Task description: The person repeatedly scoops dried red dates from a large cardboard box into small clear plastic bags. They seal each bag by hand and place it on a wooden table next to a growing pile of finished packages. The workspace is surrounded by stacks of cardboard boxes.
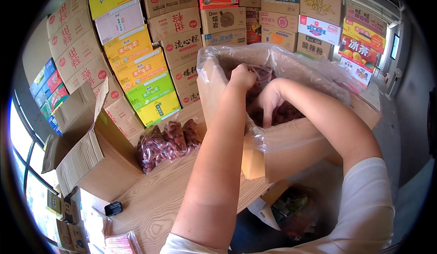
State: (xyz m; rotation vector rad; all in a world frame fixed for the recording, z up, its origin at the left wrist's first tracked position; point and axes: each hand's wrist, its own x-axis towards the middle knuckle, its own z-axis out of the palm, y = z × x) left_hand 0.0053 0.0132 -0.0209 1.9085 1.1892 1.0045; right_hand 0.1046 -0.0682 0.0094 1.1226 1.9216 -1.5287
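Some dark red fruit (289, 112) lies in our box (296, 156) under our right hand (269, 98), whose fingers' grip we can't tell; our left hand (243, 76) pinches a clear bag (263, 74) there.

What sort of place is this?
Probably a storeroom or warehouse corner: printed cardboard cartons are stacked high behind a wooden table, where filled clear bags sit near a large plastic-lined box.
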